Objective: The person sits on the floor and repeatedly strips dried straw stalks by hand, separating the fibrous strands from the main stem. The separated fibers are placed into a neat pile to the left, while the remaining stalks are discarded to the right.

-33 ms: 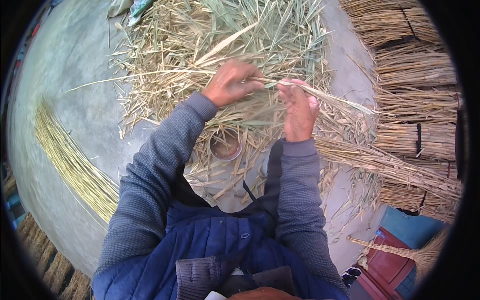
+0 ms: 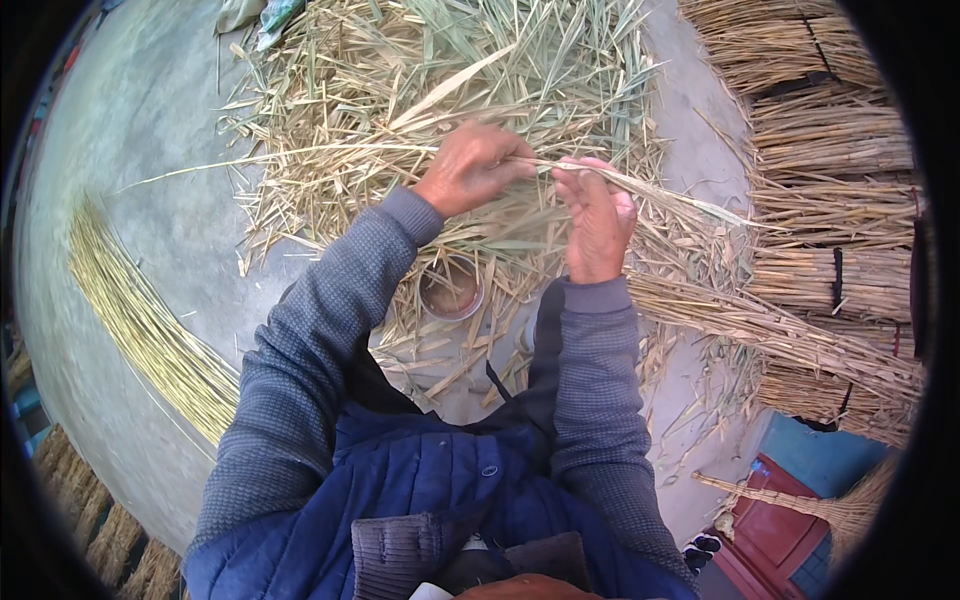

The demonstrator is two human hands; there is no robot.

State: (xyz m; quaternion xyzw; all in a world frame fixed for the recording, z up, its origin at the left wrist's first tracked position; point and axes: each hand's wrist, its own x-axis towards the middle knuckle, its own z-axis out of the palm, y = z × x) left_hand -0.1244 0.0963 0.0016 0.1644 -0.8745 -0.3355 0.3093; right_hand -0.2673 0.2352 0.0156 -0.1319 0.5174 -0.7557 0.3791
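My left hand is closed around a long thin reed stalk held level in front of me. My right hand pinches the same stalk just to the right, fingers curled at its leafy sheath. The stalk's thin end reaches left over the ground, and the other end runs right past my right hand. Both hands hover above a loose pile of dry straw and leaves.
A neat row of stripped yellow stalks lies on the concrete floor at left. Tied reed bundles are stacked at right. A small round bowl sits below my hands. A straw broom and a red box lie at lower right.
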